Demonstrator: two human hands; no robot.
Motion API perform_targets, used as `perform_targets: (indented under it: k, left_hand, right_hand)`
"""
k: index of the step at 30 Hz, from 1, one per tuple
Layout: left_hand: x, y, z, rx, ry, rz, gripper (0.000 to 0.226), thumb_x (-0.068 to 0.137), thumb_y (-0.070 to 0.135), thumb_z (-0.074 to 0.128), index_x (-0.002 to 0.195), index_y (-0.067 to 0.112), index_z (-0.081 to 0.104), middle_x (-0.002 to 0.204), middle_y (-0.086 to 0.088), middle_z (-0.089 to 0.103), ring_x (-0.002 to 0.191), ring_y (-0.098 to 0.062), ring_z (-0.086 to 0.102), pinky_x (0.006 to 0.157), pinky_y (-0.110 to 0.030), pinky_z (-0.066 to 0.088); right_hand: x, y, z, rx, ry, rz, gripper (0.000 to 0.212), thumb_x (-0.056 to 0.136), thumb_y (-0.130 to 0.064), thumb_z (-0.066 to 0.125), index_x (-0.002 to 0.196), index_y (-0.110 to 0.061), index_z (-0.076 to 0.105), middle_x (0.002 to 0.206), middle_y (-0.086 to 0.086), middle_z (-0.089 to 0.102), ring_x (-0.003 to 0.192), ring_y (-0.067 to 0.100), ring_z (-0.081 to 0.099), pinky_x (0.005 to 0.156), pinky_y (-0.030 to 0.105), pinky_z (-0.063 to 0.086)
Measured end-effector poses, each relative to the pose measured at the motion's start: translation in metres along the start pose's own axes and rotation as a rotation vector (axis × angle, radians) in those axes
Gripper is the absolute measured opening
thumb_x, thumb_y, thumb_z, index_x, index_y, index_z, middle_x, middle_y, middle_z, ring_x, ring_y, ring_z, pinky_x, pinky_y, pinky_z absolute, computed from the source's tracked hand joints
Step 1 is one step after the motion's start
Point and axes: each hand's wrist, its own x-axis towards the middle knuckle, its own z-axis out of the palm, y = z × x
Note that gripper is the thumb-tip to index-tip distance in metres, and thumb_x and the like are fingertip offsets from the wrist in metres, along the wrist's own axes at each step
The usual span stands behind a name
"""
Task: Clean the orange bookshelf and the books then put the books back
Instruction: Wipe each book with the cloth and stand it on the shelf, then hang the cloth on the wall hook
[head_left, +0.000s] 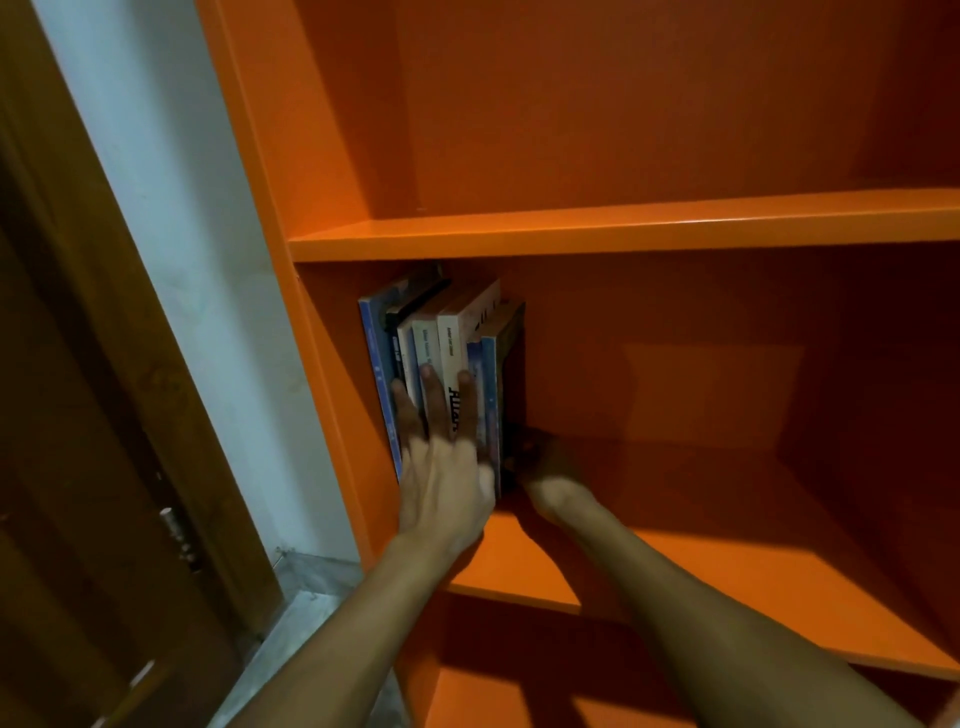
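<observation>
Several books (447, 338) stand upright in a row against the left wall of the orange bookshelf (623, 228), on its middle shelf. My left hand (441, 457) lies flat against their spines, fingers straight and spread. My right hand (545, 467) reaches into the shadow beside the rightmost book, low at its right side. Its fingers are dark and partly hidden, so their grip cannot be made out.
The shelf board (727, 561) stretches bare to the right of the books. The shelf above holds nothing in view. A white wall strip (208, 312) and a brown wooden door (78, 415) stand left of the bookshelf, with grey floor (311, 597) below.
</observation>
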Motion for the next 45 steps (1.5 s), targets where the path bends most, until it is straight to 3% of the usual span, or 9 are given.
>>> perform_targets:
  k: [4, 9, 12, 16, 24, 30, 34, 40, 45]
  left_hand:
    - [-0.003, -0.004, -0.016, -0.059, -0.05, 0.039, 0.102, 0.09, 0.02, 0.055, 0.156, 0.025, -0.023, 0.165, -0.013, -0.025, 0.146, -0.043, -0.03, 0.12, -0.054, 0.026]
    - [-0.02, -0.017, -0.035, -0.284, -0.024, 0.085, 0.061, 0.097, 0.013, 0.047, 0.155, 0.013, 0.029, 0.166, -0.014, 0.017, 0.155, -0.034, 0.0, 0.125, -0.05, 0.016]
    - [-0.053, -0.028, -0.037, -0.411, 0.113, 0.091, 0.044, 0.095, 0.007, 0.052, 0.139, 0.01, 0.056, 0.145, -0.01, 0.05, 0.14, -0.028, 0.039, 0.118, -0.031, 0.028]
    - [-0.118, -0.045, -0.014, -0.515, 0.141, 0.193, 0.033, 0.087, -0.003, 0.052, 0.113, 0.008, 0.068, 0.108, -0.008, 0.059, 0.103, -0.025, 0.054, 0.089, -0.027, 0.043]
    - [-0.29, -0.055, 0.106, -0.613, -0.57, -0.151, 0.049, 0.084, 0.017, 0.042, 0.129, 0.006, 0.06, 0.117, -0.016, 0.06, 0.105, -0.034, 0.063, 0.099, -0.036, 0.048]
    - [-0.413, -0.031, 0.152, -0.415, -1.273, -0.53, 0.066, 0.1, 0.022, 0.045, 0.158, 0.009, 0.016, 0.153, -0.022, 0.04, 0.139, -0.033, 0.043, 0.112, -0.033, 0.033]
    - [-0.454, -0.013, 0.159, -0.476, -1.222, -0.827, 0.066, 0.1, 0.011, 0.05, 0.158, 0.012, 0.02, 0.146, -0.017, 0.051, 0.13, -0.028, 0.055, 0.101, -0.027, 0.046]
    - [-0.46, 0.004, 0.157, -0.566, -1.109, -1.036, 0.036, 0.097, 0.003, 0.053, 0.132, 0.007, 0.06, 0.121, -0.007, 0.065, 0.117, -0.022, 0.061, 0.094, -0.023, 0.045]
    - [-0.442, 0.007, 0.161, -0.666, -1.039, -1.063, 0.039, 0.088, 0.041, 0.063, 0.101, 0.006, 0.075, 0.101, -0.012, 0.075, 0.098, -0.027, 0.069, 0.089, -0.04, 0.054]
  right_hand:
    - [-0.013, -0.011, -0.008, -0.011, -0.091, 0.204, 0.038, 0.105, -0.011, 0.039, 0.141, -0.002, 0.047, 0.144, 0.018, 0.051, 0.128, 0.031, 0.052, 0.09, 0.023, 0.043]
    - [-0.07, -0.032, 0.004, -0.006, 0.319, -0.011, 0.018, 0.095, -0.011, 0.055, 0.097, -0.012, 0.073, 0.081, 0.006, 0.073, 0.078, 0.025, 0.071, 0.067, 0.03, 0.054]
    - [-0.134, -0.031, 0.03, 0.091, 0.283, -0.196, 0.015, 0.097, -0.012, 0.057, 0.101, -0.016, 0.071, 0.061, -0.01, 0.063, 0.05, 0.001, 0.059, 0.051, 0.012, 0.041]
    - [-0.186, 0.026, 0.069, -0.071, 0.14, -0.246, 0.016, 0.094, -0.01, 0.06, 0.103, -0.015, 0.072, 0.067, -0.018, 0.056, 0.058, 0.002, 0.052, 0.06, 0.005, 0.035]
    - [-0.27, 0.204, 0.109, -0.329, -0.413, 0.564, 0.037, 0.099, -0.022, 0.053, 0.133, -0.008, 0.055, 0.12, 0.013, 0.067, 0.111, 0.027, 0.063, 0.081, 0.024, 0.044]
    - [-0.344, 0.267, 0.136, -0.32, -0.608, 0.792, 0.043, 0.093, -0.021, 0.061, 0.135, -0.01, 0.055, 0.136, 0.009, 0.059, 0.128, 0.025, 0.054, 0.098, 0.022, 0.038]
    - [-0.366, 0.286, 0.165, -0.176, -0.479, 0.873, 0.069, 0.09, -0.015, 0.063, 0.151, -0.017, 0.033, 0.145, 0.004, 0.05, 0.133, 0.026, 0.049, 0.112, 0.032, 0.037]
    - [-0.375, 0.308, 0.19, -0.019, -0.333, 1.016, 0.021, 0.083, -0.015, 0.059, 0.1, -0.024, 0.068, 0.1, 0.004, 0.073, 0.096, 0.026, 0.069, 0.086, 0.044, 0.057]
    - [-0.352, 0.299, 0.169, 0.071, -0.301, 1.008, 0.031, 0.086, -0.008, 0.051, 0.105, -0.023, 0.072, 0.106, 0.005, 0.072, 0.098, 0.024, 0.067, 0.09, 0.037, 0.054]
